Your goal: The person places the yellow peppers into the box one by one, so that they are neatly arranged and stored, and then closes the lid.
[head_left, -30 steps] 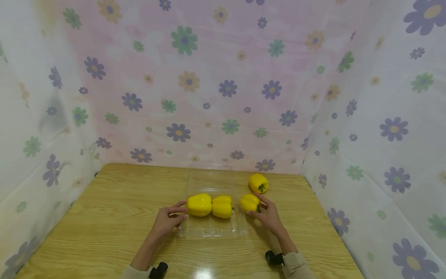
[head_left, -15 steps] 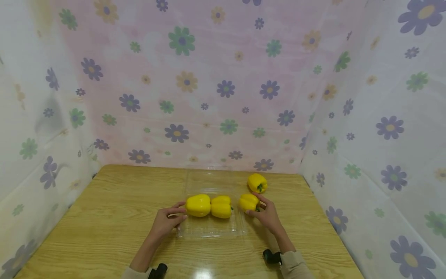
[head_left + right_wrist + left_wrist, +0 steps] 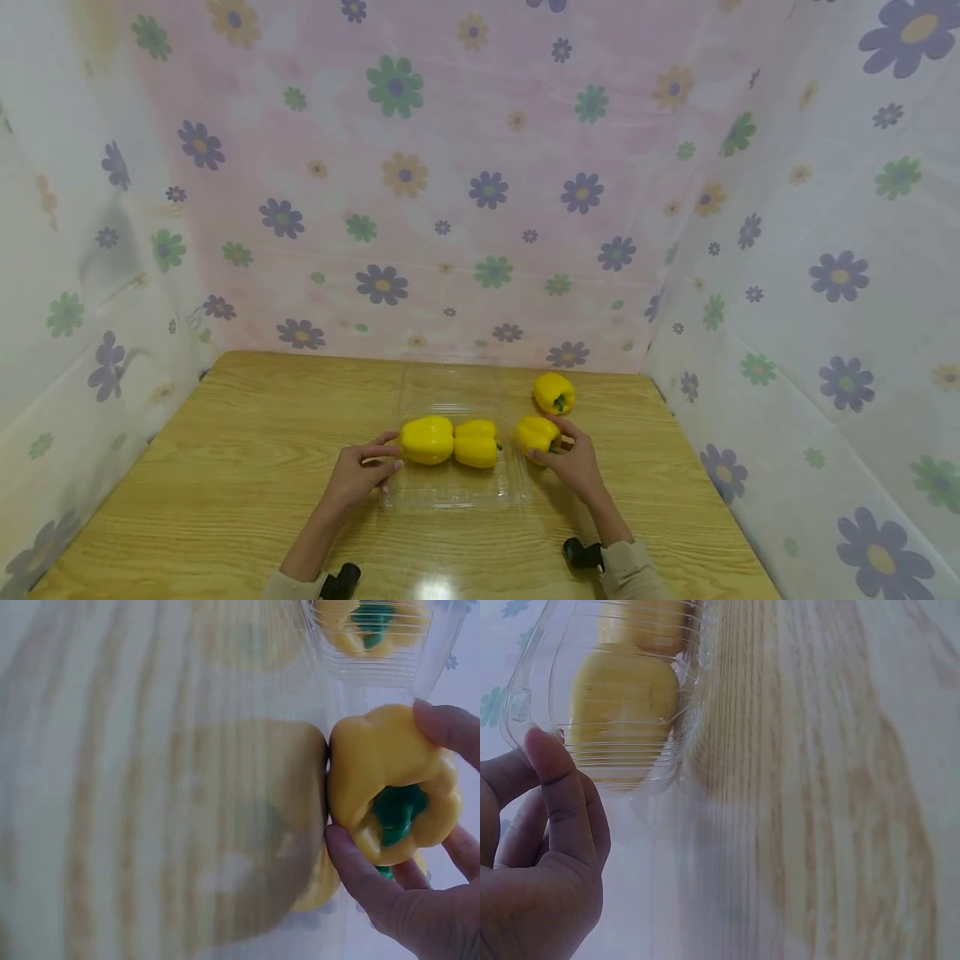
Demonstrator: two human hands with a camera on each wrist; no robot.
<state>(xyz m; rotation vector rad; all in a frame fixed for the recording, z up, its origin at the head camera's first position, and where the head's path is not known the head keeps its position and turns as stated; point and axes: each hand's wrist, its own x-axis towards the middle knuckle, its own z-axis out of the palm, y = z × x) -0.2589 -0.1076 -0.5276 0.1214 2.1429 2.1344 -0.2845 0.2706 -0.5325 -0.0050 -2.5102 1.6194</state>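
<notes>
Yellow pepper (image 3: 534, 437): my right hand (image 3: 576, 465) gripped it, 3 o'clock of clear container (image 3: 453, 502); left hand (image 3: 356, 478) pinched container rim, 9 o'clock

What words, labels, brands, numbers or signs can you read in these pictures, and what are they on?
None can be read in any view.
Yellow peppers: no lettering shows on their visible sides.
Clear plastic container: ridges and small moulded marks, too faint to tell whether any are letters.
Patterned backdrop: printed flowers, no words to be seen.
Black wrist devices: too small and dark to make out any marking.
</notes>
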